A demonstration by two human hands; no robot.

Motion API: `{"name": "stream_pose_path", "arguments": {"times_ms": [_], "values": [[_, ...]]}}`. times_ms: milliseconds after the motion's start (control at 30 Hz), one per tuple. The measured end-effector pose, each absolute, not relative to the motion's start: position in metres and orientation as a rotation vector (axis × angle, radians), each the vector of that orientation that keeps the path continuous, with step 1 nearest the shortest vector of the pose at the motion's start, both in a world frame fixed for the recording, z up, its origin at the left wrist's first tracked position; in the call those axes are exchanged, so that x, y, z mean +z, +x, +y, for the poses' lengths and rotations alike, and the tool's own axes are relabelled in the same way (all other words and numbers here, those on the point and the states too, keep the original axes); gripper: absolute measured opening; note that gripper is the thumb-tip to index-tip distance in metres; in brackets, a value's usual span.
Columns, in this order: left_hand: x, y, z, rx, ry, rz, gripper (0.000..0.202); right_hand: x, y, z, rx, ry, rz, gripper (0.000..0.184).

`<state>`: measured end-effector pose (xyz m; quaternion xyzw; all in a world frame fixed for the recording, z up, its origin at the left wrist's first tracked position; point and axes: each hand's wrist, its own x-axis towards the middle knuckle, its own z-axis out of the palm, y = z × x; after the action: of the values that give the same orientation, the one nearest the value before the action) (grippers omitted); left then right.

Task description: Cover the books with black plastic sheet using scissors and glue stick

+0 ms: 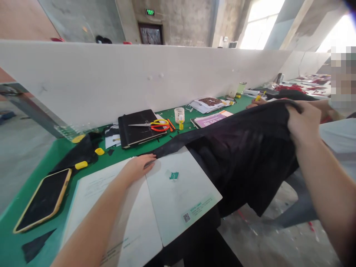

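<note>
A large piece of black cloth [244, 144] stretches from the open booklet up to the right. My right hand [304, 122] is closed around its raised upper corner, well above the floor. My left hand [140, 167] rests at the booklet's fold, its fingers closed on the narrow far end of the cloth. Beneath that hand lies the open white booklet [180, 207], showing a small green logo and a QR code. The cloth droops between my hands and covers part of the booklet's right edge.
Scissors [151, 125] with red and yellow handles lie on a black notebook [133, 136]. Nearby stand a glue stick [181, 122] and a cup [179, 114]. A phone [46, 198] lies left on the green tabletop [111, 152]. A white partition [111, 78] runs behind; another person [338, 137] sits right.
</note>
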<state>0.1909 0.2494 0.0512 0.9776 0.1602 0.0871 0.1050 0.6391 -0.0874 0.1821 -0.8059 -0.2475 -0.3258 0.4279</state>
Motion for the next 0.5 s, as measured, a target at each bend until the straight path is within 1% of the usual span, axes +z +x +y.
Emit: {"name": "stream_pose_path", "arguments": {"times_ms": [33,133,233,300,367,500], "values": [[0.051,0.191,0.250,0.248,2.894,0.476,0.043,0.196,0.648,-0.075,-0.851,-2.100,-0.613,0.044],[0.049,0.191,0.250,0.226,2.915,0.493,0.042,0.227,0.671,-0.037,-0.975,-2.331,-0.581,0.035],[0.048,0.190,0.251,0.225,2.920,0.501,0.042,0.240,0.684,0.000,-1.023,-2.435,-0.661,0.039],[0.048,0.190,0.251,0.230,2.928,0.498,0.042,0.239,0.688,0.021,-1.041,-2.513,-0.684,0.043],[0.048,0.190,0.251,0.228,2.936,0.498,0.041,0.229,0.692,0.038,-1.025,-2.605,-0.723,0.043],[0.049,0.190,0.250,0.208,2.938,0.522,0.040,0.190,0.700,0.059,-0.855,-2.689,-0.967,0.043]]}}
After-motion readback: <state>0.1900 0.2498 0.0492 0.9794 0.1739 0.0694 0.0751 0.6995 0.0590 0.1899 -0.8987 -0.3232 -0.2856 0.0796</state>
